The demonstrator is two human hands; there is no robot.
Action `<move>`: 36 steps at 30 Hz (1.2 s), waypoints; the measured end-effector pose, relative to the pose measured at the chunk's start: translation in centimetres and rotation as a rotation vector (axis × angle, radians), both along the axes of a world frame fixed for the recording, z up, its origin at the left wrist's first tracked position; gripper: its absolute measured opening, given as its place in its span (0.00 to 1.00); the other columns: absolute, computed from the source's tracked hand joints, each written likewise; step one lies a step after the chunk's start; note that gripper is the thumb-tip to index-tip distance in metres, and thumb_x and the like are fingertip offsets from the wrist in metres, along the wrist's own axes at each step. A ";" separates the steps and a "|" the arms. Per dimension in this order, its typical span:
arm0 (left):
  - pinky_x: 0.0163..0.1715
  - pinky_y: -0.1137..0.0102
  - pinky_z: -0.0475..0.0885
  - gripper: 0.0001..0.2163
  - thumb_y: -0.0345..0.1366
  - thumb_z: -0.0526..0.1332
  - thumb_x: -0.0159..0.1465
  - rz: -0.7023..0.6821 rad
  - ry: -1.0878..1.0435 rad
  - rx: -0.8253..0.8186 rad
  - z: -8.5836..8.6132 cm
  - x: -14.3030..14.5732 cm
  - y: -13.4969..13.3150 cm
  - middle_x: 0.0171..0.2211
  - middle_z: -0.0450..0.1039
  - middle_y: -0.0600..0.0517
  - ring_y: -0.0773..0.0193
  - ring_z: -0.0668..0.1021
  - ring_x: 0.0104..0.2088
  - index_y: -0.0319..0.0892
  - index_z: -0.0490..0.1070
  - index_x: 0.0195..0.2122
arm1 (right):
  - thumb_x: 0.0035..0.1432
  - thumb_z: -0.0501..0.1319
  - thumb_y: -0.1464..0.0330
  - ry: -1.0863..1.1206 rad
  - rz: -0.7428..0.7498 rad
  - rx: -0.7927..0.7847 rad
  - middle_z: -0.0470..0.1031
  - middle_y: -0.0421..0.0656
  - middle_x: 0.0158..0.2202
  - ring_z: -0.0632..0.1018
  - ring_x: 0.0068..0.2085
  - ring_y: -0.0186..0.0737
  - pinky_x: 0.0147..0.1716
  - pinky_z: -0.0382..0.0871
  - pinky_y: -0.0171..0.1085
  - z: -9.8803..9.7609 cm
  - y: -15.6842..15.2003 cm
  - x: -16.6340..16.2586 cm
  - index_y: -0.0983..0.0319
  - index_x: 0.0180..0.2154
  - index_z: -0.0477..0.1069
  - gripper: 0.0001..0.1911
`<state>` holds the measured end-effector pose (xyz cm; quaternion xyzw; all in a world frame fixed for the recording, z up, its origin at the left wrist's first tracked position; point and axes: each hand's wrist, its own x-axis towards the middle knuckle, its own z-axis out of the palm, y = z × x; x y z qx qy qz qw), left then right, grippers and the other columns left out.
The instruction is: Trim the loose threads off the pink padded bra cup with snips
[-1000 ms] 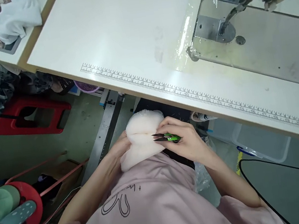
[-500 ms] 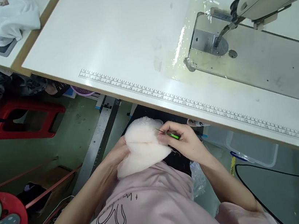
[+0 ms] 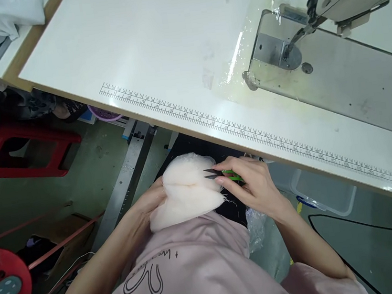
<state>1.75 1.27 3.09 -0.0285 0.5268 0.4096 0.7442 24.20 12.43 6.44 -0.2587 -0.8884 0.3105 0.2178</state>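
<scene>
- head view: the pale pink padded fabric piece [image 3: 187,191] sits in the person's lap, below the front edge of the table [image 3: 153,41], resting against the pink shirt [image 3: 198,272].
- left hand [image 3: 152,202] is closed on the left side of the piece, mostly tucked behind it, so that grip is clenched on the fabric.
- right hand [image 3: 253,185] is wrapped around the green thread snips [image 3: 223,175], grip clenched on the handle, dark blades slightly parted and pointing left, tips right at the crease in the middle of the piece.
- what could go wrong imo: blades are sitting on the soft surface itself, so if they close a bit too deep they'd nick the fabric instead of just a loose thread. a few stray threads [image 3: 230,201] hang off the right edge, easy to miss.
- also the piece is only pinned from one side, so it could twist or slide off the lap if the left hand loosens.
- further out: printed ruler strip [image 3: 252,134] runs along the table edge, sewing machine [image 3: 329,37] upper right on the table.
- off to the left on the floor there's a red stool [image 3: 19,151], and a clear plastic bin [image 3: 325,192] under the table on the right.
</scene>
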 end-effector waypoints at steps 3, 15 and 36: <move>0.42 0.64 0.79 0.27 0.25 0.75 0.41 -0.027 0.000 0.017 0.1 0.1 0.1 0.41 0.84 0.45 0.44 0.83 0.46 0.38 0.81 0.46 | 0.74 0.59 0.63 0.029 0.026 0.025 0.81 0.41 0.35 0.78 0.29 0.35 0.30 0.67 0.36 -0.3 -0.2 -0.4 0.61 0.44 0.73 0.08; 0.39 0.66 0.80 0.22 0.23 0.75 0.38 -0.009 -0.001 -0.008 -0.6 0.3 0.0 0.40 0.84 0.44 0.43 0.83 0.47 0.40 0.83 0.38 | 0.73 0.60 0.64 0.080 -0.004 -0.014 0.82 0.41 0.35 0.80 0.30 0.35 0.30 0.67 0.35 -0.3 -0.4 -0.9 0.62 0.43 0.74 0.08; 0.41 0.63 0.80 0.29 0.27 0.76 0.36 -0.040 0.049 -0.033 0.0 0.6 -0.1 0.38 0.84 0.44 0.44 0.84 0.44 0.40 0.81 0.44 | 0.73 0.60 0.66 0.113 -0.093 -0.102 0.81 0.39 0.31 0.77 0.28 0.34 0.27 0.67 0.35 -0.7 -1.4 -1.4 0.61 0.40 0.76 0.08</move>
